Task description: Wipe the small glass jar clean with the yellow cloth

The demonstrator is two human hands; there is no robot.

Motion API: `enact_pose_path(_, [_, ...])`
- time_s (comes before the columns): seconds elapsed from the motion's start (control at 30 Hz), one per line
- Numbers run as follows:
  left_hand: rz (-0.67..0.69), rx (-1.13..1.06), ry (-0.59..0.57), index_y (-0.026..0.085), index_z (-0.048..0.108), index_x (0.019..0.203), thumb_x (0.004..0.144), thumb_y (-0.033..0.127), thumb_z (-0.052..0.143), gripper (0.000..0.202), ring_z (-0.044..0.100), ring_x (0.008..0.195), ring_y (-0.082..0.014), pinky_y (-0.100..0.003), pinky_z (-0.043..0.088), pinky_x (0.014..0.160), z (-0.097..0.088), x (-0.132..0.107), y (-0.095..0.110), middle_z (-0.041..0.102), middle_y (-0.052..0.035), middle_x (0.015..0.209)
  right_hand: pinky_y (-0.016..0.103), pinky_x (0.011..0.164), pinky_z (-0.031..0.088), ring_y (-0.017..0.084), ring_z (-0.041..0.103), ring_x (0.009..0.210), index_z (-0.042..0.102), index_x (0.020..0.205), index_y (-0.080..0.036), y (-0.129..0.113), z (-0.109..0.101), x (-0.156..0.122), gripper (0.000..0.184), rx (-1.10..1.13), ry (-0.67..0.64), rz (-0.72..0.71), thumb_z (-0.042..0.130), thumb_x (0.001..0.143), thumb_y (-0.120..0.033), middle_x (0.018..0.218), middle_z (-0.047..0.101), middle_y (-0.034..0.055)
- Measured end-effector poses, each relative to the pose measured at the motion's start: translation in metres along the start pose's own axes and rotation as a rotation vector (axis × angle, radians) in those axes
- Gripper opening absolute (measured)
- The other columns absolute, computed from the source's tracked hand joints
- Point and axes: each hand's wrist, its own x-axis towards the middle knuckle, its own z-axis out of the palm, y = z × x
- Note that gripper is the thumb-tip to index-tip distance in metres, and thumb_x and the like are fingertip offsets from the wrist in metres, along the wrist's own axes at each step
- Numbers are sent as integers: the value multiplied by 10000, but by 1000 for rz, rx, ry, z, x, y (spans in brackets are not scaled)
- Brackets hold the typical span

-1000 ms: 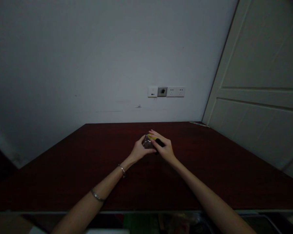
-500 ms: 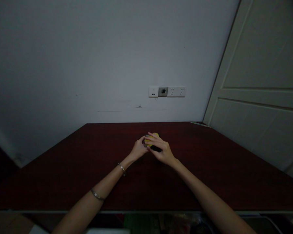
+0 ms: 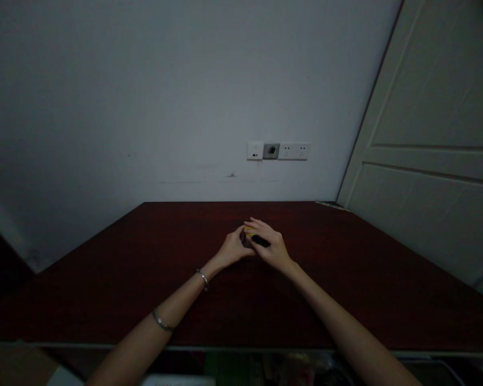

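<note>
1. The object (image 3: pixel 251 235) is small, with a yellow bit on top and a black part toward the right. It sits between the two hands over the middle of the bench, toward its far side. The light is too dim to tell what it is, or whether it rests on the bench or is held just above it.
2. The left hand (image 3: pixel 232 250) is curled round the object's left side, with the fingers closed on it and the thumb up near the yellow bit.
3. The right hand (image 3: pixel 272 247) closes on it from the right. Its fingers lie across the top, and the black part shows under them.
4. As a judgement, the handling is in mid-course. The object is gripped from both sides and has not been set down or let go. Whether any part of it has been turned, opened or pulled off cannot be told.
5. The left arm wears a bracelet (image 3: pixel 203 277) at the wrist and a second band (image 3: pixel 162 322) farther up the forearm.
6. The bench (image 3: pixel 346 284) is dark red-brown wood, and both forearms reach out over it from the near edge.
7. Behind the bench is a pale wall with a row of sockets (image 3: pixel 278 151). A light panelled door (image 3: pixel 434 161) stands to the right.
</note>
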Motion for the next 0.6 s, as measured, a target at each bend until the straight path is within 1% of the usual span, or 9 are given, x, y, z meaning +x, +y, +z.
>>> enact_pose_path(0.07, [16,-15,4,139,561,1101,627,210,698,499,625,889,-196,-295,490,787,0,3,-7,662,-76,1025,486,1030,347,237,475,1204,643,1030,-234,-3,0,-2,269,-48,-91,-104,566,784,-155,1156,627,61])
enact_pose_path(0.13, [39,-41,-1,138,577,1080,661,180,652,428,622,927,-202,-305,482,824,0,5,-12,656,-90,1055,491,1041,326,238,454,1224,636,1040,-224,-5,0,-3,298,-85,-167,-176,565,768,-126,1163,623,63])
enact_pose_path(0.17, [44,-56,-5,136,580,1077,670,175,641,414,620,940,-205,-310,478,838,0,5,-12,654,-96,1061,493,1043,320,238,450,1226,635,1042,-222,-6,0,-3,304,-90,-184,-197,563,765,-120,1166,621,64])
enact_pose_path(0.23, [33,-94,-11,128,580,1076,665,175,648,419,619,943,-205,-314,474,850,-1,6,-11,659,-99,1050,494,1042,321,236,461,1218,637,1040,-227,-8,0,-2,294,-69,-166,-190,565,772,-133,1164,622,61])
enact_pose_path(0.33, [-15,-152,-3,118,569,1082,606,189,717,504,615,932,-202,-326,468,861,0,3,-2,664,-88,1030,479,1024,357,230,511,1168,662,1000,-248,-7,-2,2,227,30,-51,-57,575,796,-202,1125,646,49])
enact_pose_path(0.43, [-56,-225,-26,116,538,1139,503,194,798,692,595,976,-224,-351,454,885,-1,1,10,640,-99,1083,436,970,431,228,580,1080,687,960,-241,-4,-4,7,194,188,74,192,572,810,-285,1101,659,56])
enact_pose_path(0.5, [-68,-289,-44,118,524,1161,470,187,817,754,589,995,-233,-363,447,896,-1,-1,15,625,-108,1117,419,926,469,234,612,1025,694,950,-225,-2,-6,9,214,285,128,330,574,805,-327,1089,664,66])
enact_pose_path(0.53, [-74,-313,-49,118,524,1163,467,185,819,759,591,992,-233,-365,446,896,0,-1,16,624,-110,1118,420,916,477,239,621,1008,697,945,-219,-2,-7,9,222,313,147,366,578,801,-339,1084,666,70])
enact_pose_path(0.6, [-85,-334,-55,117,539,1143,470,189,819,732,598,974,-228,-361,450,887,0,0,15,634,-107,1098,432,925,468,246,616,1018,701,935,-220,-2,-7,9,217,314,159,359,588,794,-340,1085,666,71])
